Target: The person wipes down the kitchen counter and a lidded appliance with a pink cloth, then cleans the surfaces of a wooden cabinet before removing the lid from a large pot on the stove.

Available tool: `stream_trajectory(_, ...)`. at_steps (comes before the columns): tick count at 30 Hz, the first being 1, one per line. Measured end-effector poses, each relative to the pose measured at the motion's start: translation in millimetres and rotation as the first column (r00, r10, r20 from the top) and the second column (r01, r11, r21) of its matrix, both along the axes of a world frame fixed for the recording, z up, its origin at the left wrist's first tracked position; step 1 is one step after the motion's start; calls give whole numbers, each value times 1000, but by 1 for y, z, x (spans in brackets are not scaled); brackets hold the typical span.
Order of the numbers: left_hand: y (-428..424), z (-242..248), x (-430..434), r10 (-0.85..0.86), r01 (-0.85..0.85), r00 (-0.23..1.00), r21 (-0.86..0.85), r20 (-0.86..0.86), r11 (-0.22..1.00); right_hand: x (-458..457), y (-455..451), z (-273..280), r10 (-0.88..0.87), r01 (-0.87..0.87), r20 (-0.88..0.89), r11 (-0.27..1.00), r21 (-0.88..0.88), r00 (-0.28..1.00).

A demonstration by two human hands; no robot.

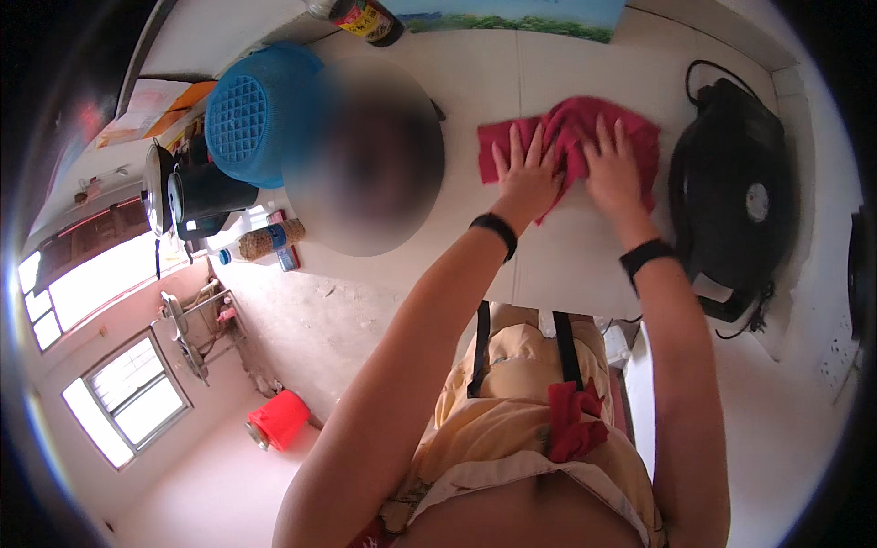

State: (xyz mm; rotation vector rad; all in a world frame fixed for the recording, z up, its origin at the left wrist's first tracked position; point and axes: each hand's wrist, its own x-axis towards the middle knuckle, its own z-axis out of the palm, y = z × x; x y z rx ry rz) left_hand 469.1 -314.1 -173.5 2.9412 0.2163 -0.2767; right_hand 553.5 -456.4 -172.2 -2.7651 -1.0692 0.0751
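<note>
A crumpled red cloth [572, 127] lies on the white tiled counter [438, 274]. My left hand [527, 175] rests palm down on the cloth's left part, its fingers spread. On the right part, my right hand [612, 171] also presses flat, with fingers apart. Neither hand visibly grips the fabric. Folds bunch up between the two hands, and a corner hangs towards me. Each wrist wears a black band. Close to my right hand stands a black electric appliance [736, 178] with a cord, possibly an electric griddle.
Left of the cloth, a blurred round area hides something beside a blue plastic basket [236, 130]. Further left are a dark pot [212, 192] and a plastic bottle of grains [264, 240] lying down. A sauce bottle [366, 24] lies at the back. A red bucket [284, 418] is below left.
</note>
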Motion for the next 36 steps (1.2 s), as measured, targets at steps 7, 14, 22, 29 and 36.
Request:
stream_trajectory(7,-72,5,-120,-101,105,992,-55,70,993,-121,-88,6,125,-120,-63,990,76,990)
stream_trajectory(14,-120,8,-138,-289,290,957,-63,23,955,-151,-169,23,115,-106,-93,989,101,989)
stream_trajectory(22,-101,7,-82,-353,357,934,-70,58,932,-146,-141,10,-115,112,-79,993,-41,990)
stream_trajectory(29,-32,5,-77,-199,198,980,-38,-15,979,-109,-69,18,-118,115,-89,993,-41,989)
stream_trajectory(36,50,6,-147,-78,77,996,-46,-35,996,-121,11,14,116,-98,-92,979,177,989)
